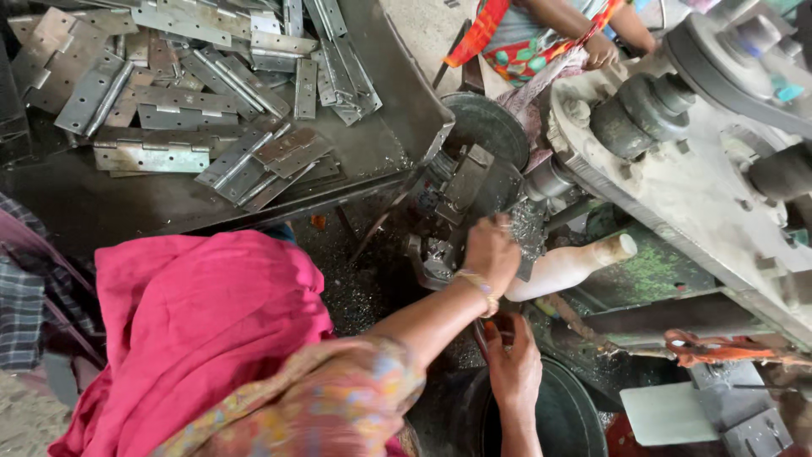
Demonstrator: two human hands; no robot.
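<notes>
A heap of flat grey metal hinges (203, 110) was seen piled on a dark steel tray (101, 207) at the upper left, most of them lying loose and overlapping, apparently not yet taken up. Below the tray, pink cloth (194, 330) draped over the person's lap filled the lower left. Toward the centre, the left hand (491, 252), banded at the wrist by a gold bangle (479, 285), was closed around something at the small dark fixture (452, 199) of the machine; what was gripped was hidden by the fingers, and whether it was a hinge could not be told. Just below, the right hand (513, 360) was curled over a reddish-handled tool (495, 326) near the rim of a dark round tub (584, 415), its contents not visible. A pale wooden handle (571, 264) jutted out beside the left hand. Farther right, the heavy grey machine body (702, 195) with its pulley was shown, and at the top another person's hand (602, 51) rested near it. Judged from the full tray, much of the pile appeared to be left to handle.
</notes>
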